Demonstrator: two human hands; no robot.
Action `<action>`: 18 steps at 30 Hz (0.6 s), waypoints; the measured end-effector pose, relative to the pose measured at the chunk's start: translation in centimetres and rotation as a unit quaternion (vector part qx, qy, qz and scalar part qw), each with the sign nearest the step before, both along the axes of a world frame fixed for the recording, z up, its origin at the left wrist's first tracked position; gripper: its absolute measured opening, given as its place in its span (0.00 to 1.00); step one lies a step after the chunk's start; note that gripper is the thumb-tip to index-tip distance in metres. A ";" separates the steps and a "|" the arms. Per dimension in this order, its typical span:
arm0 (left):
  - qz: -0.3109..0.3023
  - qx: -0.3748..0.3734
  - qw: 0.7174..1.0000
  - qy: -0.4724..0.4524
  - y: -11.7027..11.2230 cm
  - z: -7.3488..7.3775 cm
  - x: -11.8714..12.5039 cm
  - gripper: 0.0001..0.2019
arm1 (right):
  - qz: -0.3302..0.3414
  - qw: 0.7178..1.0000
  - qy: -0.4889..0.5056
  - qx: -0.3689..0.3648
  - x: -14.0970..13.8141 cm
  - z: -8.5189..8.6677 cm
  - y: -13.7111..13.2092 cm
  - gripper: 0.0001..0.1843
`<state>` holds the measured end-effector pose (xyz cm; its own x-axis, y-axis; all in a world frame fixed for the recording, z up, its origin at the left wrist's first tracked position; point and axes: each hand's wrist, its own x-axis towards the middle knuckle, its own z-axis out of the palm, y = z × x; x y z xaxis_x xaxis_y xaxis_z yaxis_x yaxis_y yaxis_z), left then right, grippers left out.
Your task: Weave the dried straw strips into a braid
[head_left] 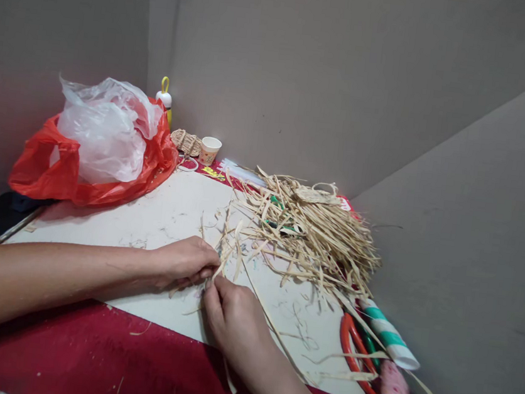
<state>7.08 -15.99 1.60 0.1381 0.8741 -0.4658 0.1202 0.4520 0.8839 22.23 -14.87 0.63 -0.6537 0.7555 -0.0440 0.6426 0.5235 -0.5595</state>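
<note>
My left hand (186,263) and my right hand (232,317) meet near the front of a white board (166,211). Both are closed in a pinch on thin pale straw strips (230,253) that stick up between the fingertips. One long strip runs from my right hand toward the lower right. A big loose pile of the same straw strips (315,234) lies just beyond, to the right of my hands.
A red plastic bag (71,169) with a clear bag inside sits at the back left. Behind it stand a small bottle (164,98), a woven piece (186,142) and a paper cup (209,150). Red-handled scissors (356,350) and a green-striped roll (388,338) lie at right. Grey walls enclose the table.
</note>
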 end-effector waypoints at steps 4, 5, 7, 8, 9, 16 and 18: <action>0.013 0.012 1.000 -0.022 -0.4 0.2 0.2 0.08 | 0.060 0.990 -0.089 0.093 0.1 0.2 -1.3 0.15; 0.013 0.010 0.999 -0.029 -0.4 0.2 0.1 0.08 | 0.090 0.987 -0.092 0.093 0.3 0.6 -1.7 0.15; 0.002 0.000 0.999 -0.044 -0.4 0.3 0.0 0.09 | 0.156 0.983 -0.083 0.056 0.9 1.9 -2.2 0.15; -0.005 -0.003 0.999 -0.054 -0.4 0.3 -0.1 0.11 | 0.180 0.981 -0.072 0.021 1.3 2.6 -2.2 0.16; -0.012 -0.002 0.998 -0.066 -0.4 0.4 -0.3 0.11 | 0.194 0.979 -0.058 -0.024 1.7 3.4 -2.0 0.17; -0.038 -0.009 0.993 -0.110 -0.4 1.0 -1.0 0.10 | -0.073 0.972 0.207 -0.078 2.4 3.2 3.1 0.15; -0.045 -0.003 0.993 -0.111 -0.4 0.8 -1.1 0.11 | -0.045 0.958 0.232 -0.160 1.6 1.7 3.7 0.14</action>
<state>6.01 -16.42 2.42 0.3151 0.8510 -0.4202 -0.0365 0.4533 0.8906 23.78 -11.21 2.38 -0.5923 0.8057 -0.0033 0.3200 0.2315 -0.9187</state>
